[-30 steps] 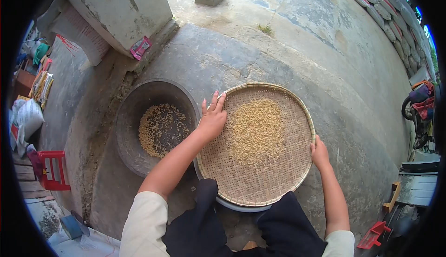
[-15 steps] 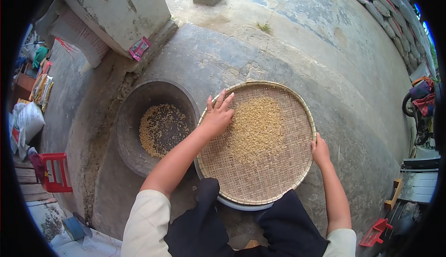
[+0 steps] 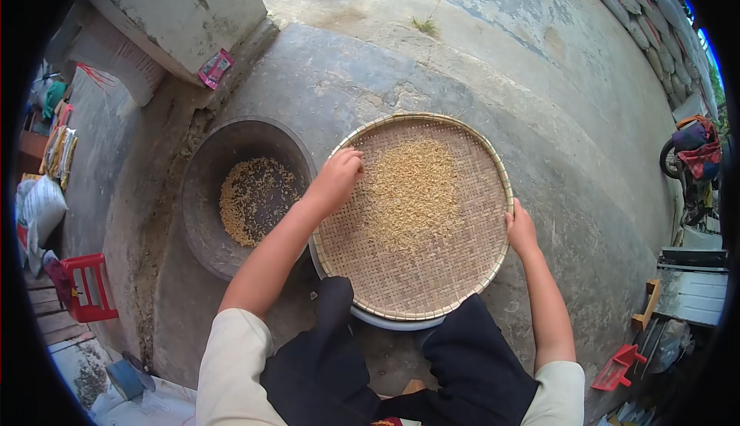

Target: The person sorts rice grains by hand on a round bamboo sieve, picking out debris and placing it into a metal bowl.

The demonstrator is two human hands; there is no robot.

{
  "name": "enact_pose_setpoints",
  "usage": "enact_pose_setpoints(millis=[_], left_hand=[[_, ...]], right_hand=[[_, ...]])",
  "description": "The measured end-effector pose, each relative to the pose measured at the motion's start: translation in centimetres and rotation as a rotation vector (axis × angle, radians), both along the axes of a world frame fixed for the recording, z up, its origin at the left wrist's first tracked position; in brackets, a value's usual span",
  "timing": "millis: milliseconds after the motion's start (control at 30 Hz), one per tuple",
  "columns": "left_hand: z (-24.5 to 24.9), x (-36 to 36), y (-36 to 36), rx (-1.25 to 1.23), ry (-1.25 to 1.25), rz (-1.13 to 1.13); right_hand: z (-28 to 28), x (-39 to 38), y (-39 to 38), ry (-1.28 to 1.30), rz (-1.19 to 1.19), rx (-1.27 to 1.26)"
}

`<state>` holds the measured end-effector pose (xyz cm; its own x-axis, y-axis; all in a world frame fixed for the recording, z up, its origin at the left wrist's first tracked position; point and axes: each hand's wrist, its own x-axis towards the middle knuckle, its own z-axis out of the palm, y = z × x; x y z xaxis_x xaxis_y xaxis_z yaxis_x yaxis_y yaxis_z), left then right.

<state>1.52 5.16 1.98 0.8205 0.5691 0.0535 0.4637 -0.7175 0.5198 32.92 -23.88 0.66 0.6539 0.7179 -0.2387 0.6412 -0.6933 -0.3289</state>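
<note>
A round woven tray (image 3: 416, 291) rests over a grey basin (image 3: 385, 322) in front of my knees. Yellowish grains (image 3: 414, 195) lie spread across the tray's upper middle. My left hand (image 3: 337, 180) is over the tray's left side, fingers curled inward beside the grains; whether anything is pinched in them is too small to tell. My right hand (image 3: 521, 226) grips the tray's right rim, thumb and fingers around the edge. To the left, a dark round basin (image 3: 202, 218) holds more grains (image 3: 240, 199) along its inner left side.
A red stool (image 3: 91, 287) stands at the left, near a white sack (image 3: 42, 206). A pink packet (image 3: 215, 68) lies by the wall at the upper left. Stacked sacks (image 3: 640, 18) line the upper right. A red plastic object (image 3: 618, 367) lies at the lower right.
My left hand has drawn its spread fingers in and moved slightly left off the grains. My right hand stays on the rim. The whole view has shifted a little.
</note>
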Motion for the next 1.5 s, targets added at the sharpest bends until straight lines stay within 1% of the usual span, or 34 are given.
enact_pose_setpoints(millis=[33, 100, 133, 167, 233, 267, 333, 367, 433, 500, 533, 600, 633, 700, 867, 933, 1033, 1100, 1200, 1367, 1500], left_hand=[[1.1, -0.9, 0.4, -0.343, -0.117, 0.123], [4.2, -4.2, 0.2, -0.239, -0.186, 0.237], [4.9, -5.9, 0.4, -0.227, -0.199, 0.336], [5.1, -7.7, 0.7, -0.214, -0.211, 0.432], [3.8, -11.8, 2.0, -0.079, -0.121, 0.629], [3.3, -13.0, 2.2, -0.084, -0.117, 0.626], [2.9, -14.2, 2.2, 0.189, -0.061, 0.704], [2.5, -14.2, 2.3, 0.184, -0.058, 0.702], [2.8, -12.3, 2.0, 0.105, -0.120, 0.531], [3.0, -9.1, 1.1, 0.203, -0.101, 0.333], [3.2, -7.4, 0.6, 0.175, -0.072, 0.233], [2.1, -4.6, 0.1, 0.181, -0.048, 0.050], [1.2, -3.7, -0.1, 0.176, -0.046, 0.055], [-0.3, -2.1, -0.1, 0.289, 0.049, -0.137], [-1.4, -0.2, 0.0, 0.214, 0.065, -0.110], [-1.4, -0.2, -0.1, 0.186, 0.068, -0.110], [-1.3, 0.1, -0.2, 0.179, 0.128, -0.131], [-1.2, 0.3, -0.4, 0.177, 0.197, -0.082], [-1.3, 0.4, -0.6, 0.157, 0.248, -0.088], [-2.8, -0.1, -0.3, 0.202, 0.204, -0.106], [-2.7, -0.1, -0.4, 0.212, 0.185, -0.117]], right_hand=[[0.0, 0.1, 0.1, 0.009, -0.017, 0.006], [-0.9, 0.6, -0.3, -0.007, 0.003, 0.028], [-1.3, 0.6, -0.5, -0.024, 0.018, 0.057], [-1.4, 0.6, -0.6, -0.018, 0.020, 0.049], [-1.4, 0.6, -0.5, -0.012, 0.011, 0.062], [-1.3, 0.6, -0.5, -0.010, 0.007, 0.056], [-1.2, 0.6, -0.4, -0.008, 0.006, 0.041], [-1.1, 0.5, -0.4, -0.007, 0.004, 0.036], [-1.1, 0.5, -0.2, -0.005, 0.001, 0.036], [-1.3, 0.6, -0.2, -0.007, -0.005, 0.039], [-1.4, 0.6, -0.3, -0.008, -0.014, 0.046], [-1.4, 0.6, -0.2, -0.018, -0.007, 0.041], [-1.5, 0.5, -0.3, -0.025, -0.006, 0.040], [-1.5, 0.5, -0.3, -0.029, 0.005, 0.048], [-1.2, 0.4, -0.1, -0.004, -0.006, 0.036], [-1.5, 0.5, -0.3, -0.039, 0.017, 0.075], [-1.0, 0.5, -0.1, -0.010, 0.013, 0.021], [-1.3, 0.6, -0.2, -0.018, 0.006, 0.018], [-1.7, 0.7, -0.4, -0.038, 0.009, 0.034], [-1.5, 0.5, -0.3, -0.040, 0.012, 0.032], [-1.8, 0.7, -0.5, -0.056, 0.028, 0.055]])
